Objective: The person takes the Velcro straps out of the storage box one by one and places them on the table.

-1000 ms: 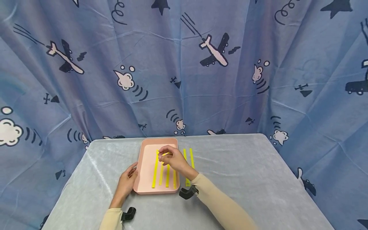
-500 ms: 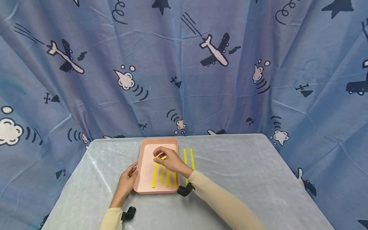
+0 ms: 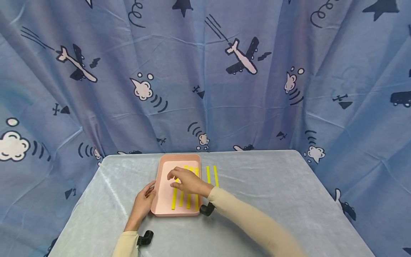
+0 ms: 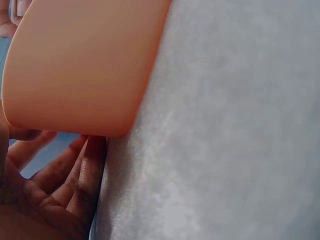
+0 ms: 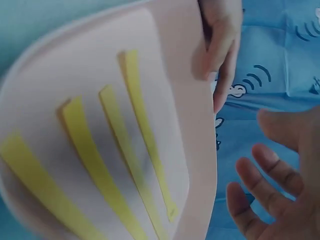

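A pink rectangular tray [image 3: 164, 201] stands on the table, with several narrow yellow strips [image 5: 142, 120] lying roughly parallel inside it. At the tray's left side, my left hand [image 3: 142, 203] holds its edge. The right wrist view shows the left thumb at the rim, and the left wrist view shows left fingers [image 4: 90, 170] against the lower outer wall. My right hand [image 3: 187, 182] hovers over the strips, its thumb and fingers apart and nothing between them. It hides parts of the strips in the head view.
Two more yellow strips [image 3: 216, 175] lie on the table just right of the tray, partly covered by the right forearm. A grey-white cloth covers the table [image 3: 273, 200]. Behind it hangs a blue curtain [image 3: 179, 117] printed with planes.
My right hand has shifted left and slightly nearer over the tray, and its thumb and fingers have spread apart. The left hand and the tray stay together in place.
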A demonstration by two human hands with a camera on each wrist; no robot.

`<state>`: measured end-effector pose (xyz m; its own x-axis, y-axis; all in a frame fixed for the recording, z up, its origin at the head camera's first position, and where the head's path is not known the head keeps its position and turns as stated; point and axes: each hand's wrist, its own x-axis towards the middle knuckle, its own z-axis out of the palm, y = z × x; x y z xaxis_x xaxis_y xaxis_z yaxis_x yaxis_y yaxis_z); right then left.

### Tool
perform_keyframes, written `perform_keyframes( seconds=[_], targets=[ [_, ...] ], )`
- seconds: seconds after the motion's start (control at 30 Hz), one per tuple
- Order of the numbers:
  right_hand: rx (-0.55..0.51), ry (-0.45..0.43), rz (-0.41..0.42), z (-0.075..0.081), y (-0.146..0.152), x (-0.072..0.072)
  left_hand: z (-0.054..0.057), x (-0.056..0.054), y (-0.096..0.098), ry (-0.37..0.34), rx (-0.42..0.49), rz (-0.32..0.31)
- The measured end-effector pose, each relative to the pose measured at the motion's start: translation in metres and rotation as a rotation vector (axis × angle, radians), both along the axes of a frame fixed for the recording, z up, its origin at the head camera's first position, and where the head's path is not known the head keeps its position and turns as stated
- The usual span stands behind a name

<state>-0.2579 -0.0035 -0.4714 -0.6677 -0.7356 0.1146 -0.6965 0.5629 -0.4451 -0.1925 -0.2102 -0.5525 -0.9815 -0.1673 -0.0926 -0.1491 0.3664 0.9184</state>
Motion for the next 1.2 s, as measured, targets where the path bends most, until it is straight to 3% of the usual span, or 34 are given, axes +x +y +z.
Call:
perform_keyframes(
  seconds=[0.33,0.47,0.77,1.2],
  targets=[
    [0.256,0.223,0.108,0.003,-0.003,-0.008,0.000,-0.002,0.000,-0.001,-0.014,-0.001],
    [0.333,0.266,0.122,0.002,-0.006,-0.013,0.000,-0.002,0.000,0.002,-0.016,-0.005],
    [0.507,0.249,0.132,-0.004,-0.019,-0.022,0.001,0.000,0.000,0.012,-0.021,-0.007],
    [0.620,0.190,0.128,-0.012,-0.024,-0.028,-0.001,0.000,0.001,0.002,-0.013,0.006]
  ],
)
